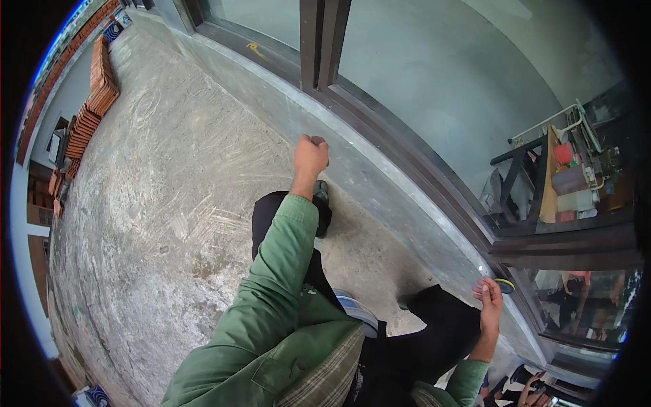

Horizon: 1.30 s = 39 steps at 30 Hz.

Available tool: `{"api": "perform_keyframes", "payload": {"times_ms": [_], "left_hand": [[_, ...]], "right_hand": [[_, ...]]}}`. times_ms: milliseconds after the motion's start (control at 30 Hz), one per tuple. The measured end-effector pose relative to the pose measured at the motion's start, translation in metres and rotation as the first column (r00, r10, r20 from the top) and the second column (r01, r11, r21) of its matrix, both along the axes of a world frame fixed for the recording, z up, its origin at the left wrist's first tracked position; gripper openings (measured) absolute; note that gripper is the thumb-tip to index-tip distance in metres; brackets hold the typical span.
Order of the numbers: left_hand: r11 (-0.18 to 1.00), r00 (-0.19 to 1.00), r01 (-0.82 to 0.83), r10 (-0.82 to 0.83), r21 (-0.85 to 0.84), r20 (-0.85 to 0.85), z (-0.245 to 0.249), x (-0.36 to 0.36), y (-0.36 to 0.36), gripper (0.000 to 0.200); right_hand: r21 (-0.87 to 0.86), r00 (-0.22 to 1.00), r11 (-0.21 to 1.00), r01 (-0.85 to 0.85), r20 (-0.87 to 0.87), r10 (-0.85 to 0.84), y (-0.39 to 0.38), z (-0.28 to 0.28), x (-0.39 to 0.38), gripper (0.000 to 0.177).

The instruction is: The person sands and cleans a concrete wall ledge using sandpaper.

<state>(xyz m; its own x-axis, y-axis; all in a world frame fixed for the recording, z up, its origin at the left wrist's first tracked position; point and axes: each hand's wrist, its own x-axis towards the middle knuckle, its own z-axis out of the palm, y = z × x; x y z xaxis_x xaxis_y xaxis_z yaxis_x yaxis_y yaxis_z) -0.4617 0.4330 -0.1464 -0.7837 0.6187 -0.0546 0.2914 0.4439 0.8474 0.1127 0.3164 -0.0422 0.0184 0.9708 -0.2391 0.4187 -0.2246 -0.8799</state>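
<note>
My left hand (311,155) is closed in a fist, held out in front of the low grey wall below the window frame. Whatever its fingers may hold is hidden. Farther right, my right hand (489,303) has its fingers curled together close to the sill; I cannot tell what is pinched in them. A small white bit (481,268) shows just past its fingertips. Right beside these fingers is a round, dark disc-like thing with a yellow rim (504,286). Both forearms wear green sleeves (278,251).
A dark window frame (407,152) runs along the wall, with a cluttered table (550,180) behind the glass. Stacked orange tiles (91,115) line the far left of the concrete floor (156,197). A white-and-blue bucket (357,311) shows between my legs. Other people's hands (531,393) appear bottom right.
</note>
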Motion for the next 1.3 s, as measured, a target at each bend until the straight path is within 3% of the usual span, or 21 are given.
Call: {"api": "perform_keyframes", "payload": {"times_ms": [67, 133, 167, 200, 233, 300, 333, 400, 433, 500, 533, 600, 700, 800, 833, 900, 967, 1033, 1100, 1300], "left_hand": [[0.997, 0.998, -0.06, 0.059, -0.052, -0.019, -0.016, -0.016, 0.021, 0.028], [0.988, 0.991, -0.128, 0.123, -0.086, -0.058, -0.027, -0.028, 0.04, 0.03], [0.977, 0.989, 0.07, -0.042, -0.203, 0.139, -0.034, -0.032, 0.047, 0.029], [0.918, 0.921, 0.282, -0.177, -0.28, 0.348, -0.042, -0.034, 0.054, 0.028], [0.914, 0.921, 0.284, -0.177, -0.29, 0.346, -0.054, -0.029, 0.06, 0.028], [0.974, 0.938, 0.132, -0.062, -0.186, 0.34, -0.071, -0.011, 0.072, 0.03], [0.969, 0.938, 0.151, -0.078, -0.197, 0.338, -0.076, -0.005, 0.073, 0.03], [0.988, 0.754, -0.058, -0.052, 0.146, 0.655, -0.07, 0.009, 0.068, 0.046], [0.988, 0.75, -0.057, -0.05, 0.14, 0.659, -0.06, 0.018, 0.064, 0.046], [0.94, 0.486, -0.266, -0.062, 0.215, 0.872, -0.039, 0.029, 0.06, 0.074], [0.939, 0.49, -0.272, -0.054, 0.212, 0.87, -0.042, 0.028, 0.062, 0.074], [0.948, 0.355, -0.27, -0.063, 0.167, 0.933, -0.046, 0.025, 0.068, 0.096], [0.935, 0.437, -0.17, -0.213, 0.313, 0.874, -0.018, 0.041, 0.064, 0.098], [0.915, 0.474, -0.187, -0.235, 0.358, 0.849, -0.017, 0.048, 0.057, 0.097], [0.916, 0.47, -0.198, -0.223, 0.349, 0.854, -0.03, 0.045, 0.054, 0.097], [0.919, 0.328, -0.232, -0.235, 0.319, 0.915, -0.032, 0.031, 0.064, 0.098], [0.937, 0.36, -0.214, -0.187, 0.276, 0.914, -0.021, 0.04, 0.068, 0.098], [0.961, 0.475, -0.148, -0.139, 0.235, 0.869, -0.019, 0.054, 0.068, 0.108], [0.957, 0.457, -0.123, -0.182, 0.264, 0.871, -0.037, 0.047, 0.068, 0.11], [0.978, 0.46, -0.179, -0.008, 0.102, 0.888, -0.032, 0.045, 0.08, 0.114]], "right_hand": [[-0.047, 0.999, 0.998, 0.029, -0.044, -0.031, -0.012, -0.01, 0.014, 0.036], [-0.065, 0.959, 0.989, 0.136, -0.241, -0.148, -0.01, -0.038, 0.018, 0.034], [-0.067, 0.957, 0.988, 0.137, -0.25, -0.15, -0.007, -0.05, 0.019, 0.034], [-0.053, 0.995, 0.996, 0.069, -0.069, -0.073, -0.004, -0.059, 0.019, 0.033], [-0.058, 0.993, 0.998, -0.001, 0.12, 0.007, -0.003, -0.067, 0.02, 0.031], [-0.011, 0.99, 0.999, -0.045, 0.137, 0.046, 0.001, -0.076, 0.021, 0.03], [-0.033, 0.996, 0.999, -0.026, 0.079, 0.029, 0.0, -0.078, 0.02, 0.029], [-0.052, 0.996, 0.998, -0.042, 0.075, 0.046, 0.004, -0.079, 0.02, 0.028], [-0.058, 0.996, 0.998, -0.04, 0.08, 0.045, 0.003, -0.083, 0.024, 0.028], [-0.1, 0.984, 0.987, -0.126, 0.112, 0.137, 0.008, -0.091, 0.025, 0.029], [-0.104, 0.984, 0.986, -0.133, 0.108, 0.144, 0.009, -0.092, 0.025, 0.029], [-0.137, 0.983, 0.985, -0.104, 0.134, 0.122, 0.007, -0.09, 0.023, 0.028], [-0.146, 0.979, 0.985, -0.092, 0.17, 0.117, 0.006, -0.086, 0.017, 0.027], [-0.153, 0.972, 0.985, -0.077, 0.21, 0.109, 0.005, -0.079, 0.008, 0.026], [-0.162, 0.969, 0.983, -0.085, 0.215, 0.12, 0.001, -0.079, 0.008, 0.026], [-0.165, 0.965, 0.982, -0.094, 0.228, 0.131, 0.008, -0.085, 0.006, 0.026], [-0.142, 0.962, 0.984, -0.106, 0.234, 0.138, 0.008, -0.09, 0.005, 0.027], [-0.148, 0.94, 0.981, -0.129, 0.297, 0.169, 0.007, -0.087, 0.003, 0.027], [-0.161, 0.939, 0.979, -0.123, 0.301, 0.167, 0.008, -0.086, 0.0, 0.027], [-0.162, 0.932, 0.978, -0.131, 0.316, 0.177, 0.011, -0.09, -0.003, 0.028]]}}
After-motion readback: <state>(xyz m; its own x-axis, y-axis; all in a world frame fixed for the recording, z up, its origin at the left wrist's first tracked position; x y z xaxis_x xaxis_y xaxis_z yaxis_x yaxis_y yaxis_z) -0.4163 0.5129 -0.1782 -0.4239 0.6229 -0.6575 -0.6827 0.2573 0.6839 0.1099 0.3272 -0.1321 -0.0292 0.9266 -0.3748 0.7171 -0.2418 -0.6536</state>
